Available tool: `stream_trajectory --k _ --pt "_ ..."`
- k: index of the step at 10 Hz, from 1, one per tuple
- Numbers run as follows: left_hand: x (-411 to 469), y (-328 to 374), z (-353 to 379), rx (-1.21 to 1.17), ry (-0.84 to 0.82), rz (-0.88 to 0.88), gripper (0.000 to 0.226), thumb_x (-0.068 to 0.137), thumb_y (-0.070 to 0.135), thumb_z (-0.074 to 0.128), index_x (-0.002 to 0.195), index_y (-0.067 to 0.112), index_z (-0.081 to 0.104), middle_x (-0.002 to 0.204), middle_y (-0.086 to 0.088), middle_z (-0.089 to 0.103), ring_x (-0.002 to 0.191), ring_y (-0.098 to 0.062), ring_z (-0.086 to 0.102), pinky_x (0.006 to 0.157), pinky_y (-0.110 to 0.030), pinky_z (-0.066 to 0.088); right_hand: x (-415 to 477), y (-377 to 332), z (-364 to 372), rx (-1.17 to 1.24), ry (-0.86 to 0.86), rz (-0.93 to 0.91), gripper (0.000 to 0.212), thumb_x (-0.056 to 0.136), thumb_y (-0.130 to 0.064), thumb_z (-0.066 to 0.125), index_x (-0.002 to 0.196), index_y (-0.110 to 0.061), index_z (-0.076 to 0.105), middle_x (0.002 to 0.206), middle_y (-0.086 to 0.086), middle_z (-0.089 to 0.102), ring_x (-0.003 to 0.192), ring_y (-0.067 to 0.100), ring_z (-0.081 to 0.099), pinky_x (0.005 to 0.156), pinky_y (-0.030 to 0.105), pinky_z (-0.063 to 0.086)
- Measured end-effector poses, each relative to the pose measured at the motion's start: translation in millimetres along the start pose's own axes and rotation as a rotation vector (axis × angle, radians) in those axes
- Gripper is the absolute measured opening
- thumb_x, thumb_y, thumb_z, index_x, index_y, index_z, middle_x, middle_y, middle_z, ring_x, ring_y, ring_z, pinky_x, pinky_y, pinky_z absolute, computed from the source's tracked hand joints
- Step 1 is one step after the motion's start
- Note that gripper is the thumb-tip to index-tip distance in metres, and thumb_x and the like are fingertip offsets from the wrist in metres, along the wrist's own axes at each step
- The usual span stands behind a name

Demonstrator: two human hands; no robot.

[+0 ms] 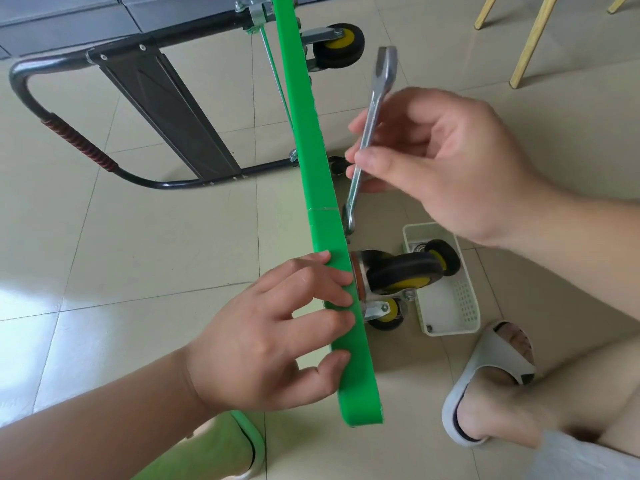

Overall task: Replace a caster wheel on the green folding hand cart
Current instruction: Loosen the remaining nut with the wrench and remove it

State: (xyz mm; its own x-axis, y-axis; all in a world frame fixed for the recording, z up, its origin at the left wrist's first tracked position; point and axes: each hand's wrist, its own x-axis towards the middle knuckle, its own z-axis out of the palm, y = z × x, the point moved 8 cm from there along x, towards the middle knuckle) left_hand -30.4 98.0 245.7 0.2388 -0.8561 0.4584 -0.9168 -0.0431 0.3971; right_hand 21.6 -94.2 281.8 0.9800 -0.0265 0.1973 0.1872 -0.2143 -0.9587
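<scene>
1. The floor (138,254) is laid with pale beige glossy tiles with thin grey joints, and daylight glares on those at the left.
2. The green hand cart (322,188) stands on its edge across the middle, platform upright (where it meets the tiles is hidden).
3. Its black tubular handle (69,140) stretches out to the left, low over the tiles.
4. A white plastic basket (464,303) sits just right of the cart, with a spare caster wheel (445,256) inside.
5. Two slippered feet are planted on the tiles: the right slipper (485,362) near the basket, the left slipper (256,445) at the bottom edge.
6. Light wooden legs (531,39) stand top right, and grey furniture (69,22) lines the top left.
</scene>
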Motion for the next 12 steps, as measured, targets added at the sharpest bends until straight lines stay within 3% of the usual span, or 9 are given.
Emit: stream_trajectory --k 1,4,7,8,9,12 --pt "0 0 0 -0.003 0.003 0.001 0.019 0.100 0.030 0.061 0.110 0.014 0.061 0.118 -0.003 0.054 0.124 -0.022 0.061 0.117 -0.046 0.045 16 23 -6 0.117 0.088 0.169 0.016 0.096 -0.002 0.067 0.111 -0.004 0.067 0.104 0.024 0.072 0.093 0.031 0.075 0.079 0.035 0.064" --pt "0 0 0 -0.009 0.001 0.001 0.019 0.100 0.029 0.062 0.110 0.014 0.061 0.118 -0.003 0.055 0.124 -0.022 0.061 0.116 -0.046 0.045 24 78 -4 0.169 0.179 0.510 0.014 0.098 -0.006 0.065 0.108 0.003 0.070 0.091 0.013 0.074 0.079 0.023 0.077 0.071 0.031 0.063" --pt "0 0 1 -0.011 0.003 -0.002 0.018 0.100 0.030 0.062 0.110 0.015 0.061 0.118 -0.003 0.055 0.123 -0.022 0.061 0.117 -0.045 0.045 26 89 5 0.155 0.176 0.600 0.011 0.097 -0.010 0.068 0.104 -0.002 0.070 0.091 0.011 0.077 0.078 0.023 0.078 0.070 0.032 0.064" --pt "0 -1 1 -0.007 0.001 -0.002 0.018 0.100 0.030 0.062 0.110 0.015 0.061 0.118 -0.003 0.055 0.123 -0.022 0.061 0.117 -0.045 0.045 25 91 15 0.206 0.119 0.643 0.003 0.098 -0.009 0.066 0.098 -0.007 0.069 0.080 0.006 0.079 0.073 0.019 0.078 0.066 0.028 0.063" --pt "0 0 1 -0.005 0.000 -0.002 0.018 0.099 0.030 0.062 0.110 0.015 0.061 0.118 -0.004 0.055 0.123 -0.022 0.061 0.117 -0.045 0.045 24 93 24 0.235 0.056 0.673 0.007 0.099 -0.010 0.065 0.103 -0.007 0.069 0.085 0.006 0.080 0.075 0.017 0.077 0.068 0.028 0.062" --pt "-1 -1 1 -0.009 -0.002 -0.002 0.018 0.100 0.030 0.062 0.110 0.015 0.061 0.118 -0.004 0.055 0.124 -0.023 0.062 0.117 -0.046 0.045 20 49 23 0.291 -0.012 0.519 0.020 0.098 -0.007 0.065 0.117 0.000 0.063 0.099 0.015 0.078 0.092 0.028 0.078 0.082 0.040 0.064"
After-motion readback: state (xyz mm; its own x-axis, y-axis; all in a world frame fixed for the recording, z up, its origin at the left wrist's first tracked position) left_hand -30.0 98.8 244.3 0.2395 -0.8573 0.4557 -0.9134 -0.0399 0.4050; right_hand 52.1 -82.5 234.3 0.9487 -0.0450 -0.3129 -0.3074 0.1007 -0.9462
